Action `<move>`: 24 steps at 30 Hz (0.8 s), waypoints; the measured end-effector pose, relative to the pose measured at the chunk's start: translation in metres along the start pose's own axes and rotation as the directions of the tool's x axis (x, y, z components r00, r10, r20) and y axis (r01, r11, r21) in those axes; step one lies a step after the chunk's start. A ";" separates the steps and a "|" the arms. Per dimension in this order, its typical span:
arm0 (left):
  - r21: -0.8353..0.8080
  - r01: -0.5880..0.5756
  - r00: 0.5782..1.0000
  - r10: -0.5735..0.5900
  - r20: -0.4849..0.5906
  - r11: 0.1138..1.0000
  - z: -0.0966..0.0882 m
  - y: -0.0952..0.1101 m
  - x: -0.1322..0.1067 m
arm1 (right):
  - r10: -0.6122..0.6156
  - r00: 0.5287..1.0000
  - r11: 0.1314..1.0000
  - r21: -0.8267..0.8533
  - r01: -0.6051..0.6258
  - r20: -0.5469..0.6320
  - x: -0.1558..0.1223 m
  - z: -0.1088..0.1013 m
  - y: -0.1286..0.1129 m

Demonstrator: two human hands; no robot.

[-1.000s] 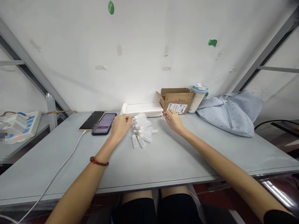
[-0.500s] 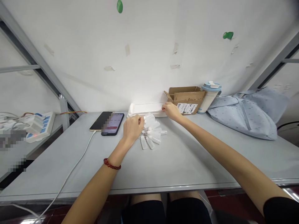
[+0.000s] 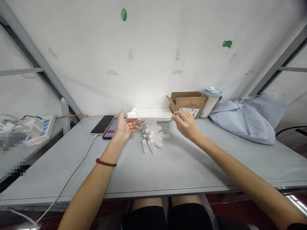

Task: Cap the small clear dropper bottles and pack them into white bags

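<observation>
My left hand (image 3: 124, 127) is open, palm turned inward and fingers spread, beside the left end of a white flat stack (image 3: 153, 113). It holds nothing. The thumb points up and the fingers reach toward a pile of translucent white tags with metal rings (image 3: 152, 135), which lies on the table in front of the stack. At the stack's right front corner my right hand (image 3: 185, 123) is closed in a pinch on the edge of a white sheet. The fingertips partly hide that corner. A crumpled white piece (image 3: 131, 112) rests on the stack's left end.
Two phones (image 3: 102, 124) lie left of my left hand, with a white charging cable (image 3: 79, 163) running off the front edge. Behind my right hand stand an open cardboard box (image 3: 188, 99) and a blue-lidded cup (image 3: 209, 103). A pale blue cloth bag (image 3: 242, 121) lies at right.
My left hand has shifted left and opened from a closed shape, uncovering more of the tags. My right hand has come nearer, down along the stack's right end. The view has shifted slightly.
</observation>
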State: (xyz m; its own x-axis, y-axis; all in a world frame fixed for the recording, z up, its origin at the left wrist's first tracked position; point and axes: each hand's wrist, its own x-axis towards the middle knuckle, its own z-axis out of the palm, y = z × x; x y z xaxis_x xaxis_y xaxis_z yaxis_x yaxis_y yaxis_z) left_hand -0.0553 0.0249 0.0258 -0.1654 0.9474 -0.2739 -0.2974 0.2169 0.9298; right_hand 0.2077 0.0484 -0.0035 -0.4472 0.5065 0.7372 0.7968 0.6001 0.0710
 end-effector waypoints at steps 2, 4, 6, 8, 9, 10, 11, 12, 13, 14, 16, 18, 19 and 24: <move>0.025 -0.040 0.999 0.040 0.008 0.999 0.001 0.000 -0.002 | -0.008 1.000 0.999 -0.035 0.007 -0.027 -0.019 -0.008 0.003; 0.053 -0.102 0.994 0.101 0.031 0.993 0.006 -0.004 -0.006 | -0.006 0.999 0.999 -0.039 0.004 -0.052 -0.034 -0.012 0.007; 0.089 -0.158 0.985 0.151 0.085 0.983 0.013 -0.010 -0.011 | 0.026 0.998 0.999 -0.023 -0.028 -0.060 -0.043 -0.015 0.008; 0.135 -0.209 0.968 0.186 0.166 0.969 0.020 -0.016 -0.017 | 0.054 0.997 0.999 -0.005 -0.054 -0.052 -0.045 -0.017 0.007; 0.160 -0.231 0.958 0.196 0.209 0.960 0.024 -0.019 -0.020 | 0.060 0.998 0.998 0.003 -0.060 -0.034 -0.044 -0.018 0.005; 0.187 -0.250 0.947 0.199 0.252 0.950 0.027 -0.022 -0.023 | 0.052 0.999 0.999 0.011 -0.052 -0.003 -0.044 -0.019 0.002; 0.212 -0.265 0.935 0.197 0.295 0.940 0.030 -0.025 -0.026 | 0.039 0.999 0.999 0.020 -0.040 0.028 -0.043 -0.019 -0.001; 0.239 -0.279 0.922 0.190 0.338 0.930 0.034 -0.028 -0.029 | 0.022 0.998 0.999 0.032 -0.024 0.066 -0.042 -0.019 -0.004; 0.267 -0.293 0.907 0.179 0.380 0.918 0.036 -0.031 -0.032 | 0.004 0.995 0.999 0.049 -0.009 0.100 -0.042 -0.019 -0.007; 0.296 -0.306 0.892 0.164 0.421 0.905 0.039 -0.034 -0.034 | -0.011 0.991 0.998 0.066 0.002 0.131 -0.042 -0.018 -0.010; 0.346 -0.333 0.858 0.129 0.498 0.877 0.043 -0.040 -0.038 | -0.025 0.983 0.995 0.102 0.007 0.183 -0.043 -0.018 -0.015; 0.404 -0.372 0.833 0.109 0.542 0.835 0.046 -0.046 -0.041 | -0.016 0.975 0.992 0.128 -0.013 0.221 -0.044 -0.018 -0.019; 0.434 -0.394 0.829 0.110 0.548 0.810 0.047 -0.049 -0.042 | -0.006 0.972 0.990 0.137 -0.027 0.235 -0.044 -0.019 -0.020; 0.538 -0.444 0.832 0.108 0.544 0.717 0.050 -0.058 -0.045 | 0.007 0.966 0.981 0.185 -0.057 0.260 -0.044 -0.022 -0.027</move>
State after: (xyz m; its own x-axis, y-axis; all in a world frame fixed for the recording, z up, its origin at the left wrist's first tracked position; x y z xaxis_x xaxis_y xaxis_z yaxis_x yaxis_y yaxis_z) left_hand 0.0166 -0.0189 -0.0034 0.3413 0.9399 0.0062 0.3657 -0.1389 0.9203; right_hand 0.2150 -0.0034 -0.0226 -0.5318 0.6542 0.5378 0.7321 0.6743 -0.0964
